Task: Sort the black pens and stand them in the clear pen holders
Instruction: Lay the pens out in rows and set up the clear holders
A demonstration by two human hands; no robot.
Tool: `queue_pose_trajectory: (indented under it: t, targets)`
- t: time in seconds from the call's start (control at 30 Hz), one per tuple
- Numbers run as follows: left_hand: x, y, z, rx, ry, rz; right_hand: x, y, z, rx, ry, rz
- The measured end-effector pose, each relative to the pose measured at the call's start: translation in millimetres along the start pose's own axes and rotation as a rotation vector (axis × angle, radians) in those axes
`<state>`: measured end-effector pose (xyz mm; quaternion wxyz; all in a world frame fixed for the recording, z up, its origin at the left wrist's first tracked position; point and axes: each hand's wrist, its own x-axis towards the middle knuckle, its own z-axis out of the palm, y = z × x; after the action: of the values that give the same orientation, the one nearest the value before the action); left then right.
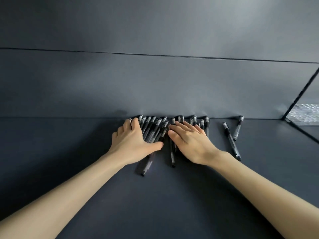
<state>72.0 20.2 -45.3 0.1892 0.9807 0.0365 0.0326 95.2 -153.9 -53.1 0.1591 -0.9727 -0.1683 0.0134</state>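
On a dark table [86,152], a heap of black pens [155,128] lies against the dark back wall [155,83], caps toward it. The left hand [134,140] brackets the heap's left bunch between forefinger and outstretched thumb. The right hand [189,142] lies flat on the right bunch, its fingers [183,126] straight. Two stray pens [232,140] lie apart to the right, and something shiny [305,112] shows at the right edge.

Black pens [151,128] lie flat in a bunched row, two stray pens [231,140] apart rightward.
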Motion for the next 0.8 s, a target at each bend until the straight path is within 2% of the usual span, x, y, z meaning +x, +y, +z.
queue_pose_trajectory:
  t: [0.27, 0.47, 0.63, 0.8]
  targets:
    - [-2.7, 1.1, -5.3, -0.054, -0.022, -0.014, -2.1, 0.6, 1.4, -0.039, 0.044, -0.038]
    - [6.0, 6.5, -8.0, -0.017, -0.079, -0.027, -3.3, 0.5, 1.0, -0.056, 0.053, -0.056]
    - [17.4, 18.5, -15.8, 0.041, -0.176, -0.017, -1.4, 4.0, 2.1, 0.025, 0.071, -0.072]
    - [23.7, 24.2, -21.3, 0.105, -0.145, 0.009, -1.7, 4.3, -0.4, 0.058, 0.100, -0.065]
